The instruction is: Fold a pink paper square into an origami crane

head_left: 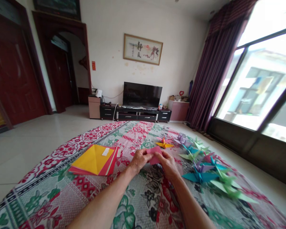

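A small folded square of pink paper (154, 155) is held between both hands, just above the patterned tablecloth. My left hand (140, 160) pinches its left edge with thumb and fingers. On the right side, my right hand (166, 161) grips the same paper, its thumb lying across the front. To the right of the hands lie several folded paper cranes, among them an orange one (165, 144), a blue one (200, 175) and a light green one (228, 184). A stack of coloured paper sheets (91, 159), yellow on top, rests to the left.
The round table's floral tablecloth (126, 210) fills the foreground. A small white label (105, 151) lies on the yellow sheet. Beyond the table stand a television (142, 95) on a black cabinet (135, 115), and a purple curtain (214, 63) beside a large window at right.
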`<state>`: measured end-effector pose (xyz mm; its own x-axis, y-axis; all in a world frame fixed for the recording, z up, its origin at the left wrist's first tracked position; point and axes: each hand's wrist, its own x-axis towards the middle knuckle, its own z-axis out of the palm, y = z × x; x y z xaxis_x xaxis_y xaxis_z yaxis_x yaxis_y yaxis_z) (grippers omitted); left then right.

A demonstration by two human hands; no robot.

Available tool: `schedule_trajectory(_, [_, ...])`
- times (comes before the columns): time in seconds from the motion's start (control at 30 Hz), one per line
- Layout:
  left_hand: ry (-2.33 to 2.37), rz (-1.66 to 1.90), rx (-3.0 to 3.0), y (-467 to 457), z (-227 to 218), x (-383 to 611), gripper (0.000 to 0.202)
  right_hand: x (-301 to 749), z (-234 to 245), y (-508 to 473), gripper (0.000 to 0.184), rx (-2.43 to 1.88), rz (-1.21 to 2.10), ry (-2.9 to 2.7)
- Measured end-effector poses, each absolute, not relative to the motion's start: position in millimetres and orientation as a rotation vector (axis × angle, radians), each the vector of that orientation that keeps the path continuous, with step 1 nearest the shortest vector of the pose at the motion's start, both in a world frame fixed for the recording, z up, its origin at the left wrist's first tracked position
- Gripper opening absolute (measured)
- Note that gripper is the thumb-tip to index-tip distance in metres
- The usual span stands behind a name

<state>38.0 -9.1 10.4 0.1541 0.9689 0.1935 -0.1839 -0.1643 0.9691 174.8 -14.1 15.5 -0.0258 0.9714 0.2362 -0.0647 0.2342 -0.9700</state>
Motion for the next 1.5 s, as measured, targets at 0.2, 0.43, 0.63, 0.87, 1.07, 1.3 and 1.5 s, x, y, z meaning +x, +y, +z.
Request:
schedule_trajectory(0.2, [0.861,1.236,1.310,-10,10,36,0.018,173,19,-17,0.038,-0.999,1.078,-1.248])
schedule_trajectory(0.43, [0.882,1.083,1.422,-10,10,36,0.027,174,18,-14,0.034,-1.003,1.018,-1.165])
schedule_trajectory(0.63, [0.869,1.017,1.455,-15,16,35,0.027,171,18,-12,0.035,-1.060,0.985,-1.060])
schedule_trajectory(0.87, [0.919,0.976,1.419,-13,17,31,0.033,173,16,-7,0.041,-1.134,0.891,-1.187])
schedule_trajectory(1.07, [1.132,1.079,1.599,-6,13,29,0.028,181,6,-1,0.036,-1.214,0.588,-1.564])
schedule_trajectory(1.3, [1.404,1.152,2.126,-6,6,32,0.037,184,6,-2,0.035,-1.371,0.517,-1.573])
schedule_trajectory(1.5, [1.441,1.178,1.980,-3,2,30,0.025,199,12,-5,0.041,-1.126,1.272,-1.252])
